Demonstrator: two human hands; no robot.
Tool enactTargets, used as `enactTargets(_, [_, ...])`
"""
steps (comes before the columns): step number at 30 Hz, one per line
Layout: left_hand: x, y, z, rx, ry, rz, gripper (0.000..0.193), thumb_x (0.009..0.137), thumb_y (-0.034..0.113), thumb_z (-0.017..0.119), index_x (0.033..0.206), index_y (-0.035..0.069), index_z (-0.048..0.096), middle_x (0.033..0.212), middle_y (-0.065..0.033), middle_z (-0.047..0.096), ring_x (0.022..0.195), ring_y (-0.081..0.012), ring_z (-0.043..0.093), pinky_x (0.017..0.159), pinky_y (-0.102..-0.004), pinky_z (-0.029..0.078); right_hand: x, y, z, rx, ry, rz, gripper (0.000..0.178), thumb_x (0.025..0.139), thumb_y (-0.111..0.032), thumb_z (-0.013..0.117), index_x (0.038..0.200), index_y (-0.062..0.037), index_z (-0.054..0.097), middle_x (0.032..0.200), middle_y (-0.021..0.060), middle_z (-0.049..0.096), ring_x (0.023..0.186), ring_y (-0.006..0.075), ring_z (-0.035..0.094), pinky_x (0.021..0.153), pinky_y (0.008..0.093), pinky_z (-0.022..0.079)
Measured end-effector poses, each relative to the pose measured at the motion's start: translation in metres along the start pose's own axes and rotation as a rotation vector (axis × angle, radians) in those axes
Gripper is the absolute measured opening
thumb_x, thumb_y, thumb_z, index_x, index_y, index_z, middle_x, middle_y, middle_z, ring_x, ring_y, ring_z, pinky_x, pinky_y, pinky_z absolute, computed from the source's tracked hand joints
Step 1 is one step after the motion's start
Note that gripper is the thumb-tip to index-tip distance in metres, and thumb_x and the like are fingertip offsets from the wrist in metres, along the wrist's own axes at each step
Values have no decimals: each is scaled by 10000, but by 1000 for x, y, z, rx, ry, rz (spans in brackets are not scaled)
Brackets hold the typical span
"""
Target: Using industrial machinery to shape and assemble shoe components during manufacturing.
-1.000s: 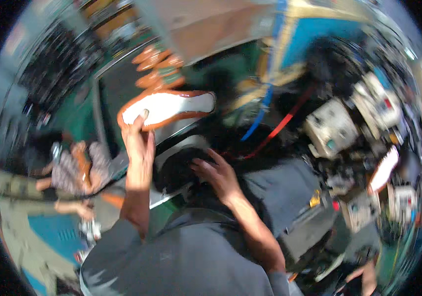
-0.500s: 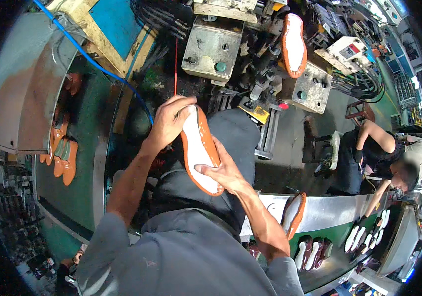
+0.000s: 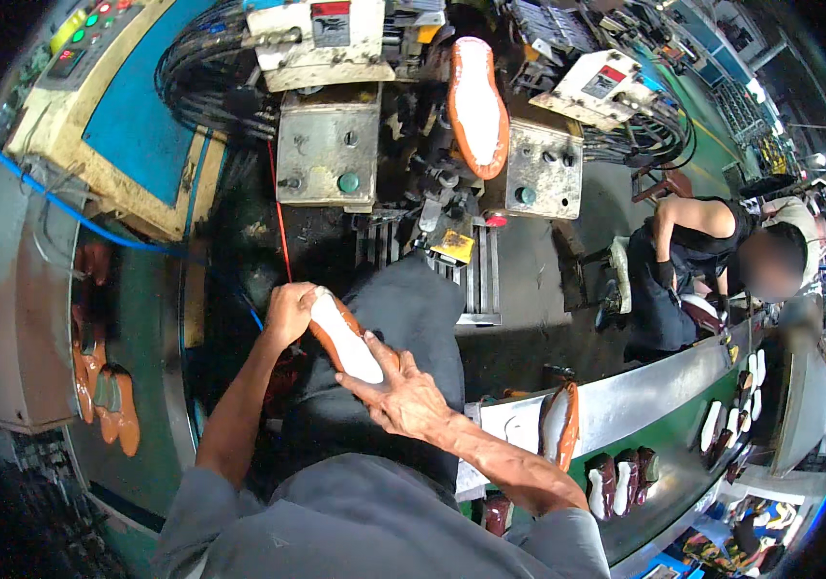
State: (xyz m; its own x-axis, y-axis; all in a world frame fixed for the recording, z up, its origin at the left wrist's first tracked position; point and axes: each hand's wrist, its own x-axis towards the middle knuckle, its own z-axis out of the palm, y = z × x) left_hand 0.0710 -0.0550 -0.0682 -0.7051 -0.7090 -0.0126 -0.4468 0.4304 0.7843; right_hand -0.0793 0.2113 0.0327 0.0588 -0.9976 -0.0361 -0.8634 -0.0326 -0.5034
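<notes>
Over my dark-trousered lap I hold an orange-brown shoe upper [image 3: 343, 333], its white sole side turned up and its length slanting down to the right. My left hand [image 3: 291, 314] is closed around its upper-left end. Across the lower end lies my right hand [image 3: 403, 396], thumb and fingers gripping both edges and covering that end. Beyond my knee, another orange upper [image 3: 477, 108] with a white underside sits upright on the machine.
Two metal control boxes [image 3: 328, 150] flank the machine. On the right, a bench belt [image 3: 644, 410] carries an orange upper [image 3: 559, 425] and several dark red uppers [image 3: 616, 482]. A co-worker [image 3: 698, 241] bends over farther right. Orange shoes [image 3: 117, 410] rest on the left belt.
My view has shifted, bringing the machine more to the middle. The held upper has tilted, and my right hand has moved from its right side to across its lower end.
</notes>
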Motion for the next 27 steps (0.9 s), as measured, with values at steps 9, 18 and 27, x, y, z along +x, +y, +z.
enactTargets(9, [90, 51, 15, -39, -492, 86, 389, 1077, 352, 640, 991, -23, 694, 986, -259, 731, 984, -408, 729, 848, -503, 532, -42, 23, -11, 233, 131, 222, 740, 826, -148, 809, 1516, -368, 660, 1689, 318, 358, 1134, 463, 621, 936, 524, 613])
enactTargets(18, [336, 253, 53, -1246, -241, -99, 620, 1033, 206, 717, 1582, 93, 450, 1392, -136, 669, 1278, -266, 670, 1105, -502, 558, -32, 90, -161, -203, 664, 443, 709, 819, -84, 817, 1502, -201, 671, 1658, 379, 361, 1362, 543, 546, 1095, 575, 494])
enactTargets(27, [193, 219, -58, -1175, -372, 10, 897, 907, 163, 708, 1697, 68, 294, 1538, -170, 569, 1300, -300, 665, 1091, -468, 574, 137, 147, -239, -390, 728, 308, 719, 870, -173, 803, 1539, -346, 609, 1683, 350, 293, 1269, 551, 534, 998, 574, 579])
